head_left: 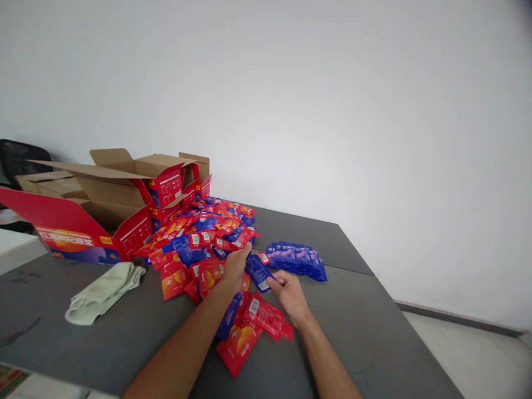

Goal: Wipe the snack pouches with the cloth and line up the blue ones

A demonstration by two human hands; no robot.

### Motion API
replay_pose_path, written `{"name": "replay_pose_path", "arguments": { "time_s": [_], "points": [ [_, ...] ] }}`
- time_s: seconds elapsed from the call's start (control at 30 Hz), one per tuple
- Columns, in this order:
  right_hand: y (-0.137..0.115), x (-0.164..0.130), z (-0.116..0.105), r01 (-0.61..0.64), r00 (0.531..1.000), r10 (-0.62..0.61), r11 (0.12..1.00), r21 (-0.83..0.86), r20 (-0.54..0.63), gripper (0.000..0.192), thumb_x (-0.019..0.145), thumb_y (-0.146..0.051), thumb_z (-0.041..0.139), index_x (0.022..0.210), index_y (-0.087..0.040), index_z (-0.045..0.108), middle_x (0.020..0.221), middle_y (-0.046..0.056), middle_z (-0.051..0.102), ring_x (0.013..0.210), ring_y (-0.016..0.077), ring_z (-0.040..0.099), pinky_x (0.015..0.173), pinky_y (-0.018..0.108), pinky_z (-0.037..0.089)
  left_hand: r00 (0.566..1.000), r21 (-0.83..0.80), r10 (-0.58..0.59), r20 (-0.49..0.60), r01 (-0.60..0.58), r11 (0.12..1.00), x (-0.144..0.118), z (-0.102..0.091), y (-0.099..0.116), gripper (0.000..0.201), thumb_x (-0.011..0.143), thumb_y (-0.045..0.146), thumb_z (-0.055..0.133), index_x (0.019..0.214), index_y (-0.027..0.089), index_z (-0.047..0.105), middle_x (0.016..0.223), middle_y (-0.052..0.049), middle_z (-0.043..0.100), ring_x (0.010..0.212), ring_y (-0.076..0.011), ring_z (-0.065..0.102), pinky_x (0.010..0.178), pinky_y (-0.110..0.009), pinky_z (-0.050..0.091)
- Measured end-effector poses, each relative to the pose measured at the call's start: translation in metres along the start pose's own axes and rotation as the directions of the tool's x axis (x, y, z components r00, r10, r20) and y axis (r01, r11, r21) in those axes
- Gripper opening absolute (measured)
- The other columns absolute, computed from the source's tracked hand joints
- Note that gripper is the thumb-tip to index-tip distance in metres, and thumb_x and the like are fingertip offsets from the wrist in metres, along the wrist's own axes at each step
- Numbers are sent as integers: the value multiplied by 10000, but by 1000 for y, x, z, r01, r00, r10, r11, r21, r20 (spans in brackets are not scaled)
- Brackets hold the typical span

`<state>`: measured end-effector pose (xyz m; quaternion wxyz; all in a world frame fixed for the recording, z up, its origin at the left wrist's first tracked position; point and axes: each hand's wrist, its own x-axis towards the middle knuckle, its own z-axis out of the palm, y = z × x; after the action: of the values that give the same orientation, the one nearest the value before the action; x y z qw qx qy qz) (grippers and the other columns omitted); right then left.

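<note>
A blue pouch (pixel 258 272) with a white label is held by its lower corner between the thumb and fingers of my right hand (pixel 287 293). My left hand (pixel 236 267) is curled at the right side of the mixed pile, against the upper end of that blue pouch. Its fingers are mostly hidden, and I cannot make out what they hold. Red pouches (pixel 174 277) and blue ones lie heaped around and beyond my left hand. Below my hands, a red pouch (pixel 266 315) lies label up, partly over others. To the right, blue pouches (pixel 295 256) lie in an overlapping row.
Open red cardboard boxes (pixel 133 233) stand at the left, some stacked behind. A folded pale green cloth (pixel 106 291) lies on the dark table (pixel 344 332) in front of them. Behind the table rises a white wall (pixel 332 111). A black chair (pixel 25 158) is at far left.
</note>
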<state>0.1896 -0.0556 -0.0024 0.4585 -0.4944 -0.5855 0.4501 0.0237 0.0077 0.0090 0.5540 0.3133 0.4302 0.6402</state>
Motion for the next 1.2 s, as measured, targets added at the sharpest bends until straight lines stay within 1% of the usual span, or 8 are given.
{"name": "replay_pose_path", "arguments": {
  "time_s": [0.1,0.17,0.3,0.43,0.6,0.8,0.93,1.2],
  "points": [
    [-1,2,-1,39,990,-32,998,49,-134,370,820,-542,645,798,-173,622,681,-7,616,600,128,520,571,232,409,1000,51,-13,24,12,999,0,-2,4,448,742,613,682,713,170,626,680,-37,649,594,-154,585,563,-273,450],
    [-3,3,-3,62,973,-47,996,60,-226,409,850,-585,584,888,-181,638,741,16,651,645,160,574,580,249,457,996,164,85,-9,-82,983,-3,-1,5,439,771,607,654,818,171,646,794,-65,686,716,-185,635,646,-290,483],
    [-7,1,-6,139,900,-207,970,-198,-384,412,906,-552,525,1000,-184,683,867,72,720,727,203,648,696,302,526,971,418,240,15,-224,881,-17,15,-5,410,727,560,718,861,189,603,786,-49,669,738,-185,633,665,-284,485],
    [-5,-2,-5,318,872,-442,839,-441,-212,312,950,-370,507,1145,-215,694,1166,98,703,1036,235,659,962,360,495,974,353,106,201,-173,919,-26,39,-16,389,745,514,705,910,175,609,811,-48,681,677,-168,630,551,-246,463],
    [6,5,-22,347,852,-512,713,-609,-114,423,883,-226,564,1301,-209,623,1452,104,516,1332,263,476,1125,443,387,963,302,29,267,-112,947,-7,60,-19,213,793,359,635,845,153,644,765,-37,686,648,-162,628,596,-277,499],
    [21,34,-67,241,814,-534,668,-705,-228,353,911,-255,510,1205,-170,686,1257,144,661,1198,289,561,1070,493,416,980,466,97,173,-168,869,33,104,-45,302,663,193,764,945,153,662,757,-33,694,721,-184,653,699,-294,502],
    [37,55,-84,224,814,-538,639,-736,-220,350,927,-232,438,1111,-166,729,1139,128,716,1093,270,590,1004,443,447,962,536,115,248,-235,811,56,130,-69,173,635,133,771,791,168,705,789,-54,724,810,-202,675,813,-304,486],
    [64,70,-108,92,815,-532,509,-856,-229,322,925,-235,465,1061,-290,751,1236,46,690,1235,304,437,1022,492,297,940,630,121,319,-306,713,73,137,-93,262,722,198,723,982,177,744,868,-92,758,863,-216,685,857,-314,468]
  ]
}}
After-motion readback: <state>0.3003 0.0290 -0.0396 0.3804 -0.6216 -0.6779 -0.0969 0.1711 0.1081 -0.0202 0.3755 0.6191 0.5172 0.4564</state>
